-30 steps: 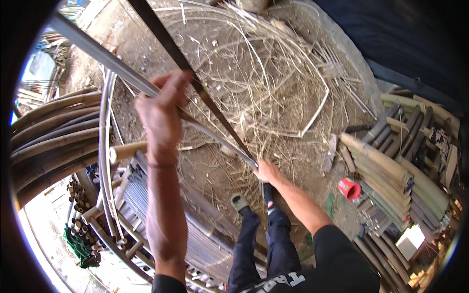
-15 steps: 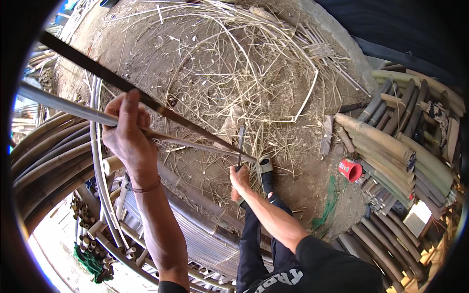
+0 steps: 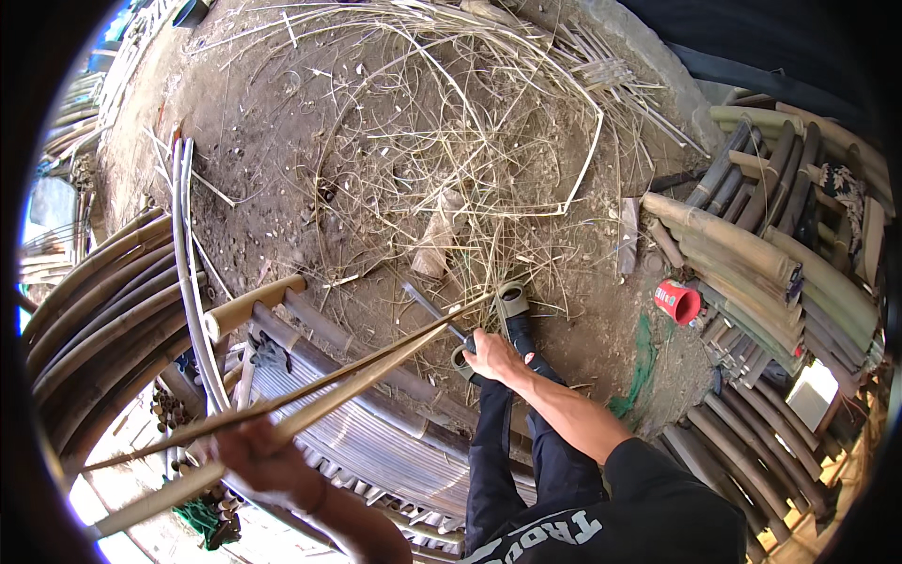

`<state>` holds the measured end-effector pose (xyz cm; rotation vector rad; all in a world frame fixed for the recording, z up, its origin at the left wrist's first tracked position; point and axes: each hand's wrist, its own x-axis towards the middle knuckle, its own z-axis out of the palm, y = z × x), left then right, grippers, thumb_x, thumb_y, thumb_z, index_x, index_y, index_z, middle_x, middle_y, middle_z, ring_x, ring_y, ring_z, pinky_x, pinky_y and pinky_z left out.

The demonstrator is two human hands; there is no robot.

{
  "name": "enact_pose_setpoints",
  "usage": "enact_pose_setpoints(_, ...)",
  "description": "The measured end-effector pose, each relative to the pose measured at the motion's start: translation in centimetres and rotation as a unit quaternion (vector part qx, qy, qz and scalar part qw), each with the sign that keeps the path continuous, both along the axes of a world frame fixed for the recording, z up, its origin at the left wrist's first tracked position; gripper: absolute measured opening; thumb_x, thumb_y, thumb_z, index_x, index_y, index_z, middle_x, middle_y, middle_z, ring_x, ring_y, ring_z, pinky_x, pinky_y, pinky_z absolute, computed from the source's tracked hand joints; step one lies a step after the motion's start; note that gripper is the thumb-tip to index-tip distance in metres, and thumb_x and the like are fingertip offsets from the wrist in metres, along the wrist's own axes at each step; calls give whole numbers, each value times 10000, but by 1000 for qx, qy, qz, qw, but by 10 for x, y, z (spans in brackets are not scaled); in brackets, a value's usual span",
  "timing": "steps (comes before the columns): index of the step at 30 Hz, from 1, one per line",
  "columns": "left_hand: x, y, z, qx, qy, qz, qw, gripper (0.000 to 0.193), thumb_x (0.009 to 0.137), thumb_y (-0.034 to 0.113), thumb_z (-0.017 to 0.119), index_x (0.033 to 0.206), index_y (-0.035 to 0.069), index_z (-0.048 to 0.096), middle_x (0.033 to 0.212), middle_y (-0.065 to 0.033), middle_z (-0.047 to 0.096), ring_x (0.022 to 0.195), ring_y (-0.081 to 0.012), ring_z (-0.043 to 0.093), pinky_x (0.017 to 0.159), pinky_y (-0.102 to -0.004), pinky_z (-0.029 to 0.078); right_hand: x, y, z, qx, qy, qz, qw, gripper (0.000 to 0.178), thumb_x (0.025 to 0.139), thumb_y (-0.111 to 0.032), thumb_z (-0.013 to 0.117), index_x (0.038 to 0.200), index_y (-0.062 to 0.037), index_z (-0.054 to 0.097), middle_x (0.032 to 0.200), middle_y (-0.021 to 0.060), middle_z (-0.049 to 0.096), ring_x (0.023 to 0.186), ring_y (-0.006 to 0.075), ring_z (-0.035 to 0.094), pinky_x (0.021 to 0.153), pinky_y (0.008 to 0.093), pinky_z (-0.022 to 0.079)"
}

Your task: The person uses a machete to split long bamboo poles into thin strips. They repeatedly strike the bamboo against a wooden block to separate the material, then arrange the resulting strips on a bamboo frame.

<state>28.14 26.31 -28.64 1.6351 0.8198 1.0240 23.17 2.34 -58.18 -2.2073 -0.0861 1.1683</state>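
My left hand (image 3: 258, 461), smeared by motion at the lower left, is closed around long bamboo strips. One strip (image 3: 352, 363) is darker and thin, and the other (image 3: 352, 385) is paler and wider. They spread apart at the hand and come together near my sandalled foot (image 3: 512, 299). Closer to my legs, my right hand (image 3: 495, 357) grips a knife (image 3: 432, 307). Its narrow blade slants up and left, passing the strips near their far end. Most of the knife's handle is hidden by my fingers.
Thin bamboo shavings (image 3: 470, 179) litter the dirt floor ahead. A slatted bamboo bench (image 3: 376, 423) lies left of my legs, with dark bamboo poles (image 3: 103, 320) beyond it. Stacked split bamboo (image 3: 733, 254) and a red bucket (image 3: 678, 302) stand at the right.
My left hand has swept down toward the lower left, swinging the strips with it. My right hand has shifted slightly right and down, and the knife blade now tilts left.
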Motion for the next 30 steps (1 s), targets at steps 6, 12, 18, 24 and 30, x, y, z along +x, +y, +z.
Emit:
enact_pose_setpoints(6,-91,80,167,16,-85,22,996,314,956,259,514,975,-35,622,619,0,438,580,-112,489,571,-281,481,12,-68,14,-200,68,-94,973,408,783,-293,699,1047,10,623,973,227,687,857,367,692,749,438,560)
enact_pose_setpoints(12,-193,138,234,-12,-175,42,984,325,973,277,512,995,-33,607,770,-48,572,660,-131,543,543,-231,458,27,-87,109,19,136,-266,954,189,818,-188,652,875,-17,594,734,125,642,624,260,644,581,420,525)
enact_pose_setpoints(18,-304,133,277,-58,-227,274,933,229,923,285,632,970,61,642,616,45,443,510,-69,422,466,-235,392,25,-84,165,7,-186,-139,973,238,812,-255,648,877,-33,592,754,138,647,689,306,651,654,449,518)
enact_pose_setpoints(24,-456,110,387,122,-180,303,928,292,958,325,552,1048,56,622,778,4,628,586,-47,534,517,-227,434,94,-167,132,-83,32,-369,925,180,805,-180,603,823,-3,580,644,127,582,520,268,563,486,436,454)
enact_pose_setpoints(30,-540,93,405,92,-198,257,941,298,927,169,565,1154,-23,588,817,-28,540,548,-52,419,447,-175,343,54,-38,358,107,-188,-198,956,217,836,-143,640,967,19,580,798,114,604,695,207,587,655,408,493)
